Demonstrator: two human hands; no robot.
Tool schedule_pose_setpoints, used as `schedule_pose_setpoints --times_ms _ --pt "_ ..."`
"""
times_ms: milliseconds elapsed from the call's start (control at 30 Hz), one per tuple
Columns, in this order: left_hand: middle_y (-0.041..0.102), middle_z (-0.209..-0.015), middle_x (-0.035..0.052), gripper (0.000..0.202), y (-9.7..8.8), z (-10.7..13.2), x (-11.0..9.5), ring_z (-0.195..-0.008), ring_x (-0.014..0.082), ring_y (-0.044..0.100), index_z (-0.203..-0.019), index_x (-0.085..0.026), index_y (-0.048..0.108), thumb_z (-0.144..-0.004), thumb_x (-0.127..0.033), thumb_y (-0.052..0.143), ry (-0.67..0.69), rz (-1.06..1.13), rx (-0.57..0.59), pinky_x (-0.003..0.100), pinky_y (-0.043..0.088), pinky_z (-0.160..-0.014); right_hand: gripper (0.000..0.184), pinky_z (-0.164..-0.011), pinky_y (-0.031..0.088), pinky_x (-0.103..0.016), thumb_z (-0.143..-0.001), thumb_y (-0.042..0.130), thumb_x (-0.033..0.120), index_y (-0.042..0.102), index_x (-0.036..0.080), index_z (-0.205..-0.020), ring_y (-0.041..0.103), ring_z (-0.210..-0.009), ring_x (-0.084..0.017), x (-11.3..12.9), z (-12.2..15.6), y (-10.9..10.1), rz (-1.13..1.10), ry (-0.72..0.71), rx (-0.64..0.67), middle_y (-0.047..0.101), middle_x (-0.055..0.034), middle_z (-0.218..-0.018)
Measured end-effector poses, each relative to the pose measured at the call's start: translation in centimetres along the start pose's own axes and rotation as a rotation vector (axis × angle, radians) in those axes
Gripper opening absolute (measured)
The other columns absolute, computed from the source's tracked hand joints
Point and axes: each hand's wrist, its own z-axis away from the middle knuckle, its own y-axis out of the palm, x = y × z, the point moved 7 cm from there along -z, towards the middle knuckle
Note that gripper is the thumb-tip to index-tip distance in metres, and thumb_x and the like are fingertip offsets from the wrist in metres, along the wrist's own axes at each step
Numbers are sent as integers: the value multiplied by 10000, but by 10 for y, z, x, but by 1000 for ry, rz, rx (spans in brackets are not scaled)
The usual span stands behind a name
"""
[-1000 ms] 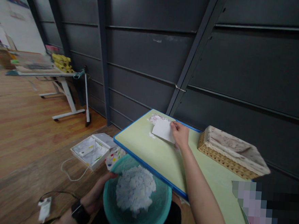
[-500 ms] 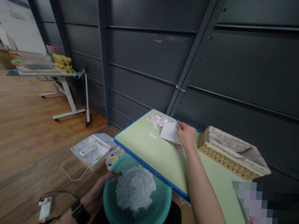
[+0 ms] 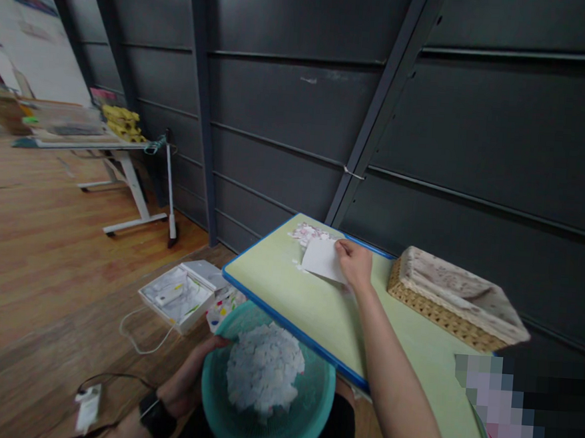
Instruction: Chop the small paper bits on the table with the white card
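Between my thumb and fingers, my right hand (image 3: 354, 260) pinches a white sheet of paper (image 3: 322, 258) just above the pale green tabletop (image 3: 316, 314). A scatter of small white and pink paper scraps (image 3: 307, 234) lies on the table's far left part, partly behind the sheet. My left hand (image 3: 195, 372) grips the rim of a green plastic basket (image 3: 317, 394), thumb over the edge and the other fingers hidden beneath. Heaped in the basket is a mound of shredded white paper (image 3: 264, 370). The basket rests at my lap, below the table's blue edge.
A lined wicker basket (image 3: 451, 310) stands on the table's right back. On the floor lie an open white box (image 3: 179, 294), a power strip (image 3: 89, 405) and its cable. A dark panelled wall (image 3: 290, 105) rises behind. Another table (image 3: 87, 141) stands at the far left.
My right hand has moved a little to the left with the sheet, which now covers more of the scraps. My left hand and the green basket have stayed in place.
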Motion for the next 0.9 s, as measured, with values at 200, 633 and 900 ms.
schedule_pose_setpoints --times_ms 200,633,900 --pt "747 -679 92 186 2 -1 -1 -611 196 676 -798 -101 630 -738 -273 590 -3 12 3 308 520 -636 371 -597 336 -247 -868 377 397 635 226 -1074 593 -661 -174 -2 4 -9 167 38 -147 692 -70 -801" --pt "745 -678 86 185 1 1 0 -611 210 676 -800 -114 622 -732 -284 596 -12 15 0 332 519 -654 383 -571 294 -247 -897 319 404 579 295 -1157 594 -677 -166 23 15 17 325 -145 41 689 -59 -873" --pt "745 -681 82 167 1 1 -2 -617 208 678 -803 -120 616 -736 -271 590 24 1 -5 325 522 -641 381 -587 315 -249 -886 343 406 593 279 -1145 598 -679 -169 25 15 19 302 -151 67 692 -66 -870"
